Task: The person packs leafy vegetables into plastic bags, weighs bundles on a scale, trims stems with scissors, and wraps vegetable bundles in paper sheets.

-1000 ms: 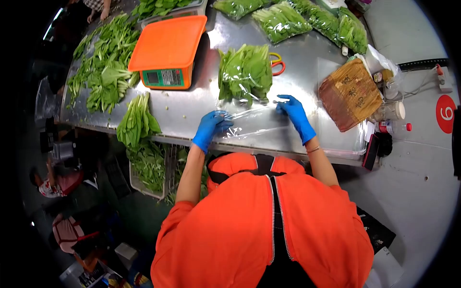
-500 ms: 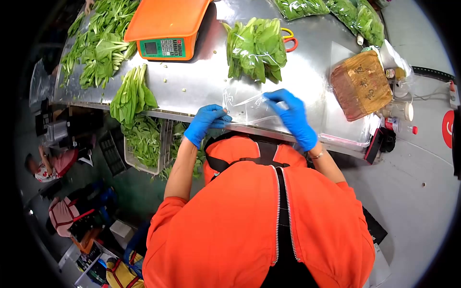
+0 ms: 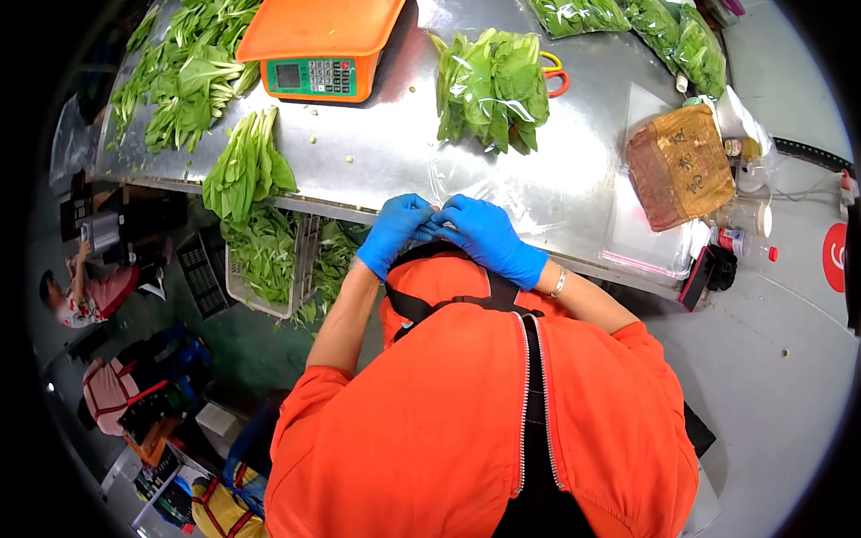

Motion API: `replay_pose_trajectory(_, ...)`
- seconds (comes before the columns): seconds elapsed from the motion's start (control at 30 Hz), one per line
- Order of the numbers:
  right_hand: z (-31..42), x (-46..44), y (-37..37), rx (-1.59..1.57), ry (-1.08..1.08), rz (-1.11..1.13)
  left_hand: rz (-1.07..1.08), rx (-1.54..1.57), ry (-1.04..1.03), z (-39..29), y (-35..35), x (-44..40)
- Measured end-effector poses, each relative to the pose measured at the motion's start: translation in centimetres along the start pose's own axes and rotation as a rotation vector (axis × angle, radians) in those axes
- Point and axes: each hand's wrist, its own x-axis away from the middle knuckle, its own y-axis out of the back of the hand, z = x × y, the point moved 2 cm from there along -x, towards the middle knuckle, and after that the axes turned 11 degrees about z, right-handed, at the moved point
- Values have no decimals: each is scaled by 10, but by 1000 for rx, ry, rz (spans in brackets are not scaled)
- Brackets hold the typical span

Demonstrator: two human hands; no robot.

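Note:
At the table's near edge, my left hand (image 3: pixel 395 231) and my right hand (image 3: pixel 489 238), both in blue gloves, meet with fingers pinched. Between them is a clear plastic bag (image 3: pixel 439 179), only partly visible; a shiny part of it spreads on the metal beyond my fingertips. Just past it rests a bundle of leafy greens (image 3: pixel 493 90) in clear wrapping. Scissors (image 3: pixel 558 76) with yellow and red handles stick out from behind the bundle. To the left, a loose bunch of greens (image 3: pixel 247 166) hangs over the table edge.
An orange scale (image 3: pixel 323 45) stands at the back beside piled greens (image 3: pixel 202 81). Packed greens (image 3: pixel 578 13) lie at the back right. A brown block (image 3: pixel 679 166) and flat clear bags (image 3: pixel 641 242) are at right. Below the edge sits a crate (image 3: pixel 296 269) of greens.
My right hand has moved left and in beside my left hand, and the bag stretched between them has drawn together. The view has shifted slightly.

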Motion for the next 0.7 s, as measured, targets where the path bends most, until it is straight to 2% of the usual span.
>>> replay_pose_trajectory(0.07, -2, -1, -1, 32, -29, 32, -56, -61, -77, 0, -2, -2)
replay_pose_trajectory(0.17, -2, 4, 7, 6, 41, 56, -51, 17, -66, -5, -8, -2)
replay_pose_trajectory(0.23, -9, 29, 24, -47, -84, 214, -47, 44, -92, -4, -13, 0)
replay_pose_trajectory(0.3, -34, 98, 30, -334, -222, 203, -43, 73, -120, -2, -10, -1)
replay_pose_trajectory(0.37, -61, 184, 29, -439, -635, 213, -48, 51, -84, 4, -1, -1)
replay_pose_trajectory(0.4, -78, 232, 19, -560, -774, 113, -49, 49, -65, 6, 1, 1)
replay_pose_trajectory(0.47, -114, 330, -12, -692, -1082, 99, -30, 48, -72, 7, 2, 3)
replay_pose_trajectory(0.5, -117, 350, -18, -695, -1088, 93, -7, 44, -85, 6, 2, 3)
replay_pose_trajectory(0.57, -123, 369, -21, 268, -886, 727, 1, 44, -81, 7, 4, 3)
replay_pose_trajectory(0.63, -84, 272, 25, 109, -836, 232, -1, 42, -69, 5, 4, 4)
replay_pose_trajectory(0.67, -65, 223, 44, -2, -876, 44, 6, 55, -61, 2, 2, 6)
replay_pose_trajectory(0.7, -46, 180, 62, -39, -803, -31, 20, 62, -50, -1, 0, 8)
